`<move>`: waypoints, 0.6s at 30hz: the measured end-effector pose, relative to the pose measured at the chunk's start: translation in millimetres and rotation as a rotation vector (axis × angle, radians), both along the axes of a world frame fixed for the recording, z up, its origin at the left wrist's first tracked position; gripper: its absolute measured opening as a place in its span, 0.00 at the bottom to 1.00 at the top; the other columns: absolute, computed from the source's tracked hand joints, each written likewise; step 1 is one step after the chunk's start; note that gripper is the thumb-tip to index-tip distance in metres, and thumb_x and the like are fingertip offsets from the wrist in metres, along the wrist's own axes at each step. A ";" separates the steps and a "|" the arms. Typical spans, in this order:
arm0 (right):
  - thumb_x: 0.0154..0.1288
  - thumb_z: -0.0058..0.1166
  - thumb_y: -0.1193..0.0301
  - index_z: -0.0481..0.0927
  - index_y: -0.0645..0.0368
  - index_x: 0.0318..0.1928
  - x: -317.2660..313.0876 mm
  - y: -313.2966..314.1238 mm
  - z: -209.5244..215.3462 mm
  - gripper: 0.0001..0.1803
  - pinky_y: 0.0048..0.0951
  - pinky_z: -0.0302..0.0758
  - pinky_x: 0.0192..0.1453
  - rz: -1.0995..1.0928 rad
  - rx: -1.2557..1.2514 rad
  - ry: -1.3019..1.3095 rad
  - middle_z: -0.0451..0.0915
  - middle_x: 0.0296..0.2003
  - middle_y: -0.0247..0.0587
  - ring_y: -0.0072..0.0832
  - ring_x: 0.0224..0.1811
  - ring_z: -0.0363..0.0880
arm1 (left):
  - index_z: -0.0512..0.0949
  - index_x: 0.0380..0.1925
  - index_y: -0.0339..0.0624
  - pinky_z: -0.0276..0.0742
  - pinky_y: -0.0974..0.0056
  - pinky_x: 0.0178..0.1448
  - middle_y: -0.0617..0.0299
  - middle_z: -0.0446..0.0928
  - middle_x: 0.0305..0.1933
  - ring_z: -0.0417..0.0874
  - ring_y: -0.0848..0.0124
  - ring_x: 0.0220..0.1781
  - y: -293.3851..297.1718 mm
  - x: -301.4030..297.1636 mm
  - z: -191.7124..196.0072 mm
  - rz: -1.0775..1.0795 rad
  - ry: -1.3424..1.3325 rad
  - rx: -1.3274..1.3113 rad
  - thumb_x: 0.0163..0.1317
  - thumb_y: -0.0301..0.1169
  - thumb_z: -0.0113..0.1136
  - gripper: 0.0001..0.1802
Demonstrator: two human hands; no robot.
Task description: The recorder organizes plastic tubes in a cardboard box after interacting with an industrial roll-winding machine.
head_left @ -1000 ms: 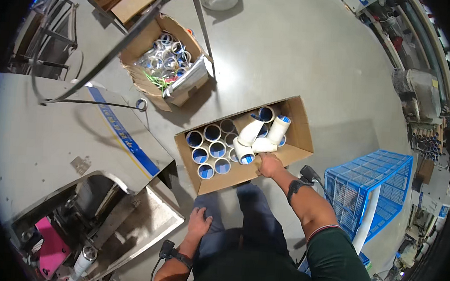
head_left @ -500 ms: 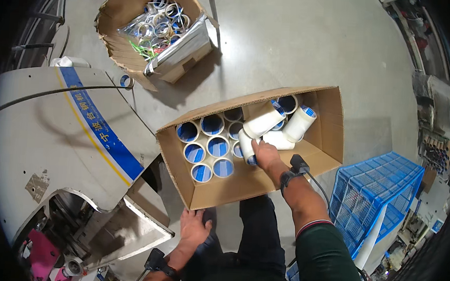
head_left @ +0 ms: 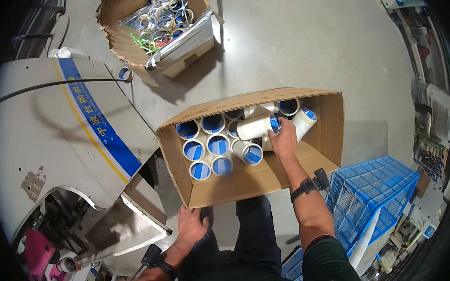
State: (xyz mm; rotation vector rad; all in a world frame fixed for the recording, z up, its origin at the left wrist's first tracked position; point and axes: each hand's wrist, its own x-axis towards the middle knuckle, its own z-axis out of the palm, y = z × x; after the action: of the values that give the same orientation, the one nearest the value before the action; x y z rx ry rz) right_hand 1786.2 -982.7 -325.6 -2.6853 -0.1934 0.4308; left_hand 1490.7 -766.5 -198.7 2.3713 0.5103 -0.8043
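Observation:
A large cardboard box [head_left: 306, 164] lies before me with its opening facing me, holding several wide cream-white rolls with blue-lined cores. On the box's left side, rolls [head_left: 218, 144] are stacked with their core ends showing. My right hand [head_left: 285, 140] reaches inside, fingers closed on the blue-lined end of a roll [head_left: 254, 127] lying sideways. Just below that is a slanted roll [head_left: 248, 153], beside the stack. Another roll [head_left: 303, 123] leans to the right of my hand. At the box's near left corner, my left hand [head_left: 192, 226] touches the edge, fingers stretched and thumb apart.
Beyond on the left stands an open carton [head_left: 132, 56] of used cores and plastic scraps. A pale machine cover [head_left: 56, 125] with a blue stripe fills the left, a loose roll [head_left: 126, 73] at its corner. Blue mesh crates [head_left: 371, 188] sit at right.
My right hand has let go of the slanted roll, which now rests beside the stack, and has moved up and right onto another roll. My left hand stays at the box corner.

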 end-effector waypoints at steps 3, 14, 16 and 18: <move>0.49 0.65 0.65 0.76 0.63 0.45 -1.7 -2.2 -24.8 0.24 0.43 0.70 0.56 -0.136 0.010 0.051 0.78 0.44 0.55 0.48 0.51 0.75 | 0.75 0.50 0.40 0.65 0.50 0.56 0.49 0.72 0.50 0.69 0.48 0.51 0.6 4.1 0.1 -0.010 0.022 -0.017 0.48 0.33 0.63 0.26; 0.46 0.52 0.74 0.77 0.53 0.20 -64.7 59.2 -31.0 0.02 0.40 0.74 0.39 0.810 -0.086 0.033 0.77 0.23 0.40 0.36 0.33 0.79 | 0.75 0.51 0.39 0.64 0.49 0.57 0.48 0.72 0.52 0.68 0.47 0.53 3.0 9.1 -0.4 0.008 -0.004 -0.033 0.48 0.33 0.62 0.27; 0.47 0.51 0.74 0.77 0.55 0.22 -49.5 59.4 -34.6 0.02 0.40 0.75 0.40 0.764 -0.047 0.088 0.77 0.24 0.42 0.38 0.35 0.79 | 0.75 0.51 0.39 0.64 0.49 0.57 0.48 0.72 0.52 0.68 0.47 0.53 3.8 7.9 -1.2 0.006 -0.002 -0.037 0.48 0.33 0.62 0.27; 0.51 0.50 0.75 0.77 0.58 0.31 -14.4 66.9 -26.8 0.06 0.42 0.75 0.43 0.416 0.169 0.088 0.78 0.27 0.47 0.44 0.38 0.79 | 0.75 0.51 0.39 0.65 0.49 0.57 0.48 0.72 0.52 0.68 0.46 0.54 4.0 6.1 -0.8 0.012 0.004 -0.034 0.48 0.33 0.62 0.27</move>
State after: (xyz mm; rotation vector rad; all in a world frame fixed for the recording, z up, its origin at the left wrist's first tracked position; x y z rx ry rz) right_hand 1771.8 -915.9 -352.4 -2.4482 -0.7354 0.6237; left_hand 1496.8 -762.6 -199.6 2.3343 0.5080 -0.8057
